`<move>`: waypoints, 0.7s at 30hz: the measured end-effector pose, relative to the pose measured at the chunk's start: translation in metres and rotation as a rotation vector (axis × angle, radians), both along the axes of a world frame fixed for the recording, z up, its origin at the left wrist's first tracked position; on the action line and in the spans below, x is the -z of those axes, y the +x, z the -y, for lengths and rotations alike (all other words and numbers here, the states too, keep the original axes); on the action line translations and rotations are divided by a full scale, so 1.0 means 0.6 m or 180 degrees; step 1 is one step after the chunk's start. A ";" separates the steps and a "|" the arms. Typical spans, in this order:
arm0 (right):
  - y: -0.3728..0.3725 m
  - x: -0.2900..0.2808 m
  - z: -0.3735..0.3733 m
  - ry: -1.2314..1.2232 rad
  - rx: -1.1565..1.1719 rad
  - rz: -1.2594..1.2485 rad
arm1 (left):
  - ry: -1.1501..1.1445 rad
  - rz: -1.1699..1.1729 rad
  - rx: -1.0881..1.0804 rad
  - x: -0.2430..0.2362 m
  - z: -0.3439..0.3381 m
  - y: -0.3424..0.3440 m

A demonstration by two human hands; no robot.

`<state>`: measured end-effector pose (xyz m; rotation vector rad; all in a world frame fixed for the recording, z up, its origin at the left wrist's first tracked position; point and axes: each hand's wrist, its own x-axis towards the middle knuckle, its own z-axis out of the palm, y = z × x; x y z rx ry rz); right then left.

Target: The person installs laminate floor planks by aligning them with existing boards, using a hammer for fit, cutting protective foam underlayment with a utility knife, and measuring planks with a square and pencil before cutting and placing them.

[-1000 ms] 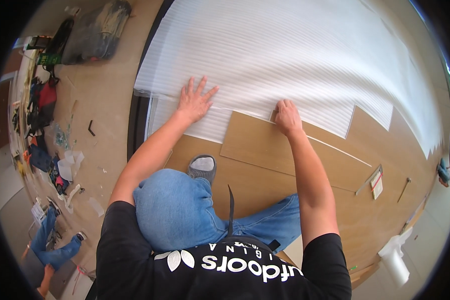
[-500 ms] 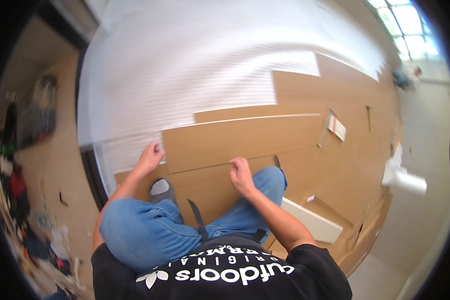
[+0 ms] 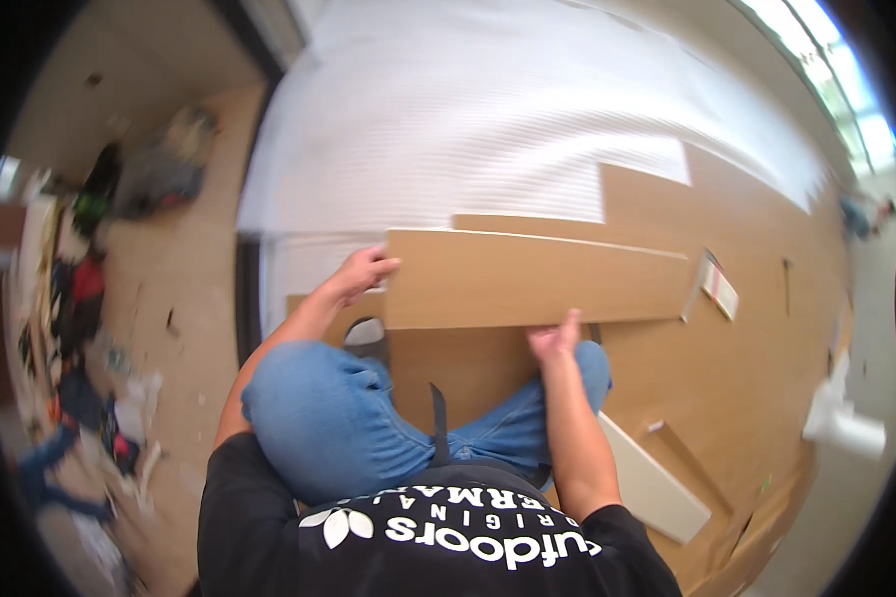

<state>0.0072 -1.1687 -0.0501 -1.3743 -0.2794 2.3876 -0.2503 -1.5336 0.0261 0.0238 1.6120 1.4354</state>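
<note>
A long tan plank (image 3: 508,279) lies across the space above my legs, its near edge lifted. My left hand (image 3: 368,271) has its fingers closed on the plank's left end. My right hand (image 3: 558,336) grips the near edge from below, right of the middle. Beyond the plank spreads white ribbed underlay (image 3: 448,129), bordered on the right by stepped rows of similar planks (image 3: 707,219). A red-and-white rectangular item (image 3: 719,291) and a thin metal bar rest beside the plank's right end.
A thin tool (image 3: 787,289) lies at the right. White board (image 3: 652,483) and a white roll (image 3: 846,423) are lower right. Clutter (image 3: 85,289) covers the floor along the left, beyond a dark strip. Other people appear at far right (image 3: 861,214) and lower left (image 3: 45,468).
My left hand left the underlay and took the plank's end. My right hand moved from the far edge to the near edge, which is now raised. The view has shifted.
</note>
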 end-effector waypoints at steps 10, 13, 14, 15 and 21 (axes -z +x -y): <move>-0.028 -0.141 0.017 0.0757 0.0054 0.0286 | 0.0325 -0.0329 0.1143 -0.121 0.108 0.075; -0.029 -0.193 0.020 0.1142 0.0022 -0.0254 | -0.0639 -0.0983 0.1492 -0.094 0.145 0.117; -0.046 -0.264 0.038 0.1182 0.0099 -0.0057 | -0.0417 -0.0809 0.1306 -0.072 0.164 0.132; -0.032 -0.280 -0.026 0.1623 0.0028 -0.0456 | -0.0558 -0.0967 0.1547 -0.077 0.142 0.121; -0.043 -0.492 -0.147 0.3019 0.0122 -0.0686 | -0.1137 -0.1346 0.1500 -0.112 0.120 0.141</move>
